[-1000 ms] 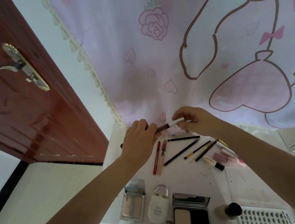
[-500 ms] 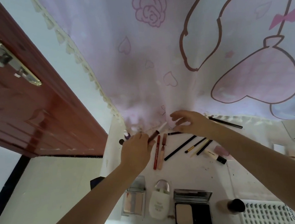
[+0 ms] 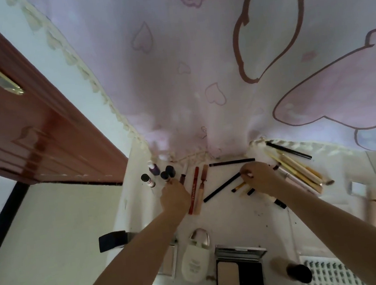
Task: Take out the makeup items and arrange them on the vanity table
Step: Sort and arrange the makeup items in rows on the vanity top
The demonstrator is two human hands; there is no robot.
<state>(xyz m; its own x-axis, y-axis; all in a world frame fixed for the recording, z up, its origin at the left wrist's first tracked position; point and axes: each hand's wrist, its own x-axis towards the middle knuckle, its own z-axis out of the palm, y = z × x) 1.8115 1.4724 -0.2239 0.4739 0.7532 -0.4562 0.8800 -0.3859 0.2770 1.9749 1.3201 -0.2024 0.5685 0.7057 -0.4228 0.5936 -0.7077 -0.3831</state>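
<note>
The curtain (image 3: 197, 71), printed with hearts and a rose, hangs over the far edge of the white surface (image 3: 238, 218). A red-brown door (image 3: 16, 126) stands at the left.

Near edge, counted: one open compact (image 3: 240, 270), one white tube (image 3: 193, 261), one mirrored case (image 3: 169, 264) partly under the left forearm, one lash tray (image 3: 326, 276), one dark-capped jar (image 3: 295, 273).

Far left: four small bottles (image 3: 148, 181) standing close together. Centre: three lip pencils lying side by side, the red one (image 3: 194, 193) longest. Two black pencils: one (image 3: 231, 162) parallel to the curtain hem, one (image 3: 222, 187) diagonal. Right: a bundle of pale brushes (image 3: 300, 171), count unclear from blur, and one black liner (image 3: 288, 150) beyond it.

Hands: two. The left hand (image 3: 174, 197) rests beside the bottles, fingers curled; what it holds cannot be determined. The right hand (image 3: 260, 176) pinches the upper end of the diagonal black pencil, above two short gold-and-black sticks (image 3: 240, 186)
</note>
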